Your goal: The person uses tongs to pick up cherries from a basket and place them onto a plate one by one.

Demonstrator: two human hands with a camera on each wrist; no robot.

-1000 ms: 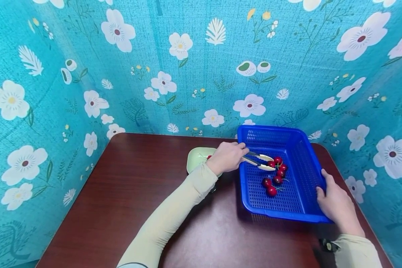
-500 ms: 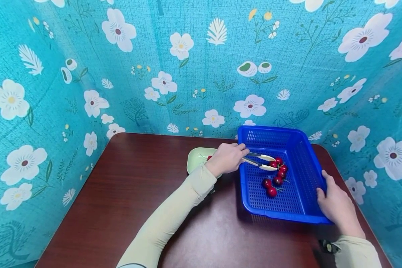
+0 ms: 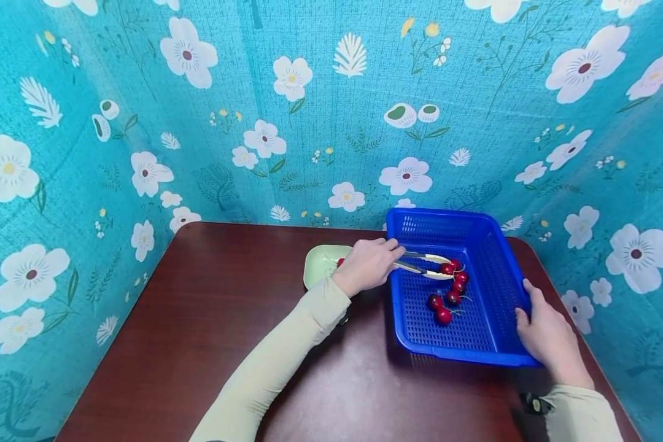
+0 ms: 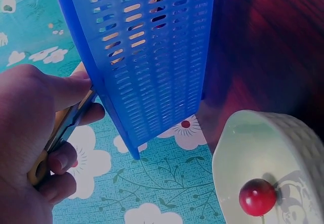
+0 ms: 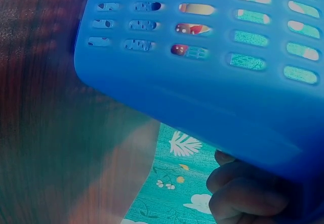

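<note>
Several cherries (image 3: 453, 298) in basket (image 3: 497, 270); tongs (image 3: 434, 275) (in left hand (image 3: 366, 265)) around one

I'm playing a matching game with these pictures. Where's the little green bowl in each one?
Head: the green bowl is near the middle, left of the blue basket, partly hidden by the left hand.
Left wrist: bottom right, cut off by the edge, with a red cherry inside.
Right wrist: not in it.
Shared landmark: the blue basket, in all three.
</note>
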